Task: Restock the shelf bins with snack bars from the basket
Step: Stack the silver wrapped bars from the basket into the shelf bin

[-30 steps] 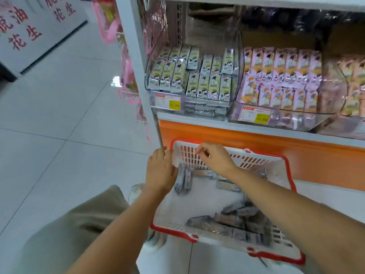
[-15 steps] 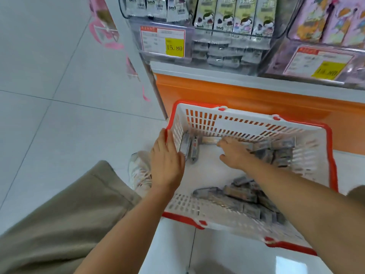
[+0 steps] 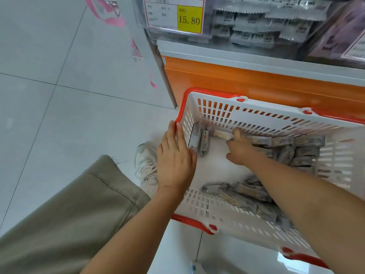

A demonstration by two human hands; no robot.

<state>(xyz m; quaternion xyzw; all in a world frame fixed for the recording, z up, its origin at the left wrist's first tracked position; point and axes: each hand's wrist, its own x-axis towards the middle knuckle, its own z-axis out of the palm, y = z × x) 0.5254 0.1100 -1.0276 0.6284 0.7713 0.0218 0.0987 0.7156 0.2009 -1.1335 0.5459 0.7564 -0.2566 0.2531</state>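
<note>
A white basket with a red rim (image 3: 262, 113) stands on the floor below the shelf. Grey-wrapped snack bars (image 3: 246, 194) lie piled along its near and right sides. My left hand (image 3: 173, 161) is at the basket's left wall and holds two upright snack bars (image 3: 198, 140) against its palm; its thumb is hidden. My right hand (image 3: 240, 149) reaches into the far left corner, and its fingertips touch a single light bar (image 3: 222, 134) lying flat there. Above, a clear shelf bin (image 3: 256, 26) holds wrapped bars behind a price tag (image 3: 175, 15).
The orange shelf base (image 3: 246, 84) runs right behind the basket, with a metal upright (image 3: 164, 76) at its left end. My shoe (image 3: 146, 163) and trouser leg (image 3: 69, 214) are left of the basket on the tiled floor (image 3: 49, 115).
My view has dropped from the shelf bins to the basket. My right hand went from the far rim down onto the bar in the corner. My left hand kept its bars.
</note>
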